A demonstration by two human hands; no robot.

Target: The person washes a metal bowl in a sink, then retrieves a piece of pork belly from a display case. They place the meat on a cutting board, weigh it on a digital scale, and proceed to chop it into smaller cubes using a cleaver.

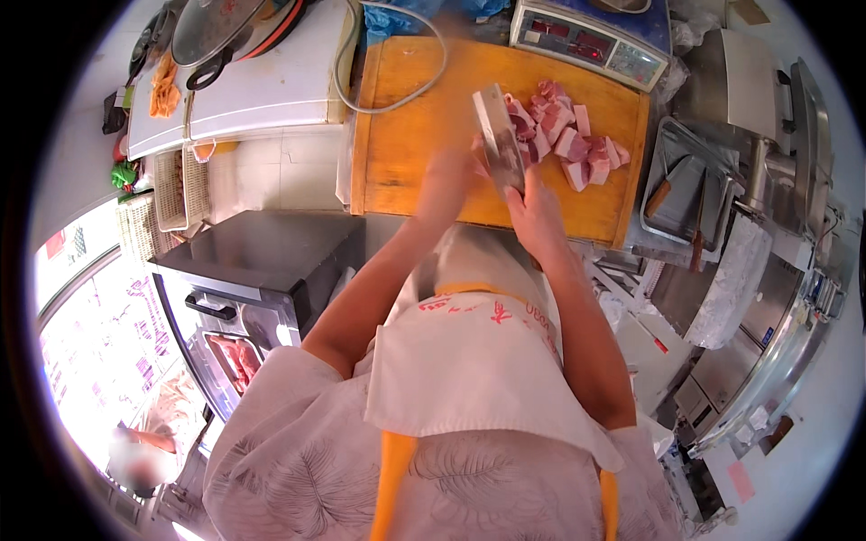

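A pile of raw pork chunks (pixel 570 137), pink with pale fat, lies on the right half of a wooden cutting board (pixel 406 126). My right hand (pixel 538 212) is closed on a cleaver (pixel 497 135). The cleaver's broad blade points away from me, along the left side of the pile. Just left of the blade is my left hand (pixel 446 185), smeared by motion, so its fingers cannot be made out. A bit of pink meat seems to show between that hand and the blade, partly hidden.
Behind the board stands a digital scale (pixel 586 41). A grey cable (pixel 444 68) loops over its far left corner. To the right, a metal tray (pixel 672 216) holds wooden-handled tools. A dark-topped cabinet (pixel 262 243) stands at the left, and a lidded pan (pixel 216 32) sits far left.
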